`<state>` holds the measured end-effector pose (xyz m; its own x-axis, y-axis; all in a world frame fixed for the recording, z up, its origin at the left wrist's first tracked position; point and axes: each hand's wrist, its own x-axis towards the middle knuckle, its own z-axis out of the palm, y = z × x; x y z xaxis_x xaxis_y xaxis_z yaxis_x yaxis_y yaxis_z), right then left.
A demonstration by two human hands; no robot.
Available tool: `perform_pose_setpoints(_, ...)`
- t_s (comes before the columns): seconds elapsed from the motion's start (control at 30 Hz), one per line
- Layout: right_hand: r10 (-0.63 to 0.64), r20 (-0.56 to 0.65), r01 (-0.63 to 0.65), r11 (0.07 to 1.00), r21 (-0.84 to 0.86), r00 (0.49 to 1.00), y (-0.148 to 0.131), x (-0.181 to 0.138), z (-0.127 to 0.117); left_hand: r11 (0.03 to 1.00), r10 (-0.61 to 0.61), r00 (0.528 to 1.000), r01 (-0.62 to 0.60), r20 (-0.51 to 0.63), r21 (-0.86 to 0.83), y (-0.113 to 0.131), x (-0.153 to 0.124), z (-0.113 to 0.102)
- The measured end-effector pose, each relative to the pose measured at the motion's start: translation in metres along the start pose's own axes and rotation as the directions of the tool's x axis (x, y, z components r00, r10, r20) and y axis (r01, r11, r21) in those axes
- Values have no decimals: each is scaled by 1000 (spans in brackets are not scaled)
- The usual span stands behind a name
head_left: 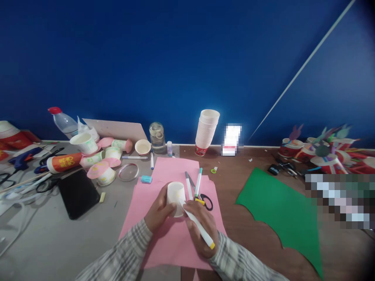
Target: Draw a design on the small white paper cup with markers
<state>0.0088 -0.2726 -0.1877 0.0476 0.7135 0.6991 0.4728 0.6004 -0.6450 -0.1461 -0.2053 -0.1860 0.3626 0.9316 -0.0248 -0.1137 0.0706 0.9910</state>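
Note:
A white paper cup (175, 193) is gripped around its side by my left hand (160, 208), above the pink paper sheets (166, 249). Pale yellow marks show on the cup's wall. My right hand (203, 226) is closed on a white marker (200, 226) with a yellow end, its tip at the cup's right side. Just beyond my right hand lie a green-ended marker (198, 181), another marker (188, 185), a yellow cap (199, 201) and scissors (207, 201), all on the pink paper.
A tall stack of paper cups (206, 130) stands by the blue wall, near a glass jar (157, 140). Scalloped green paper (281, 218) lies to the right, decorated red cups (293, 148) behind it. On the left are a black phone (79, 193) and a glue gun (25, 158).

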Motion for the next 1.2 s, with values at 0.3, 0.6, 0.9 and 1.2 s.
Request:
perform_pose_setpoints(0.3,27,42,-28,999,25,999,-2,5,1,1000,18,1000,-18,16,4,-2,-1,0)
perform_pose_setpoints(0.6,152,27,-154,981,120,988,3,6,-1,999,8,1000,-7,21,-32,3,-1,1)
perform_pose_setpoints(0.9,60,7,-61,996,64,998,-1,7,0,1000,14,999,-13,32,-23,0,-1,0)
perform_pose_setpoints(1.2,156,-5,-155,981,118,988,1,3,-2,999,-17,1000,18,10,-44,5,-1,2)
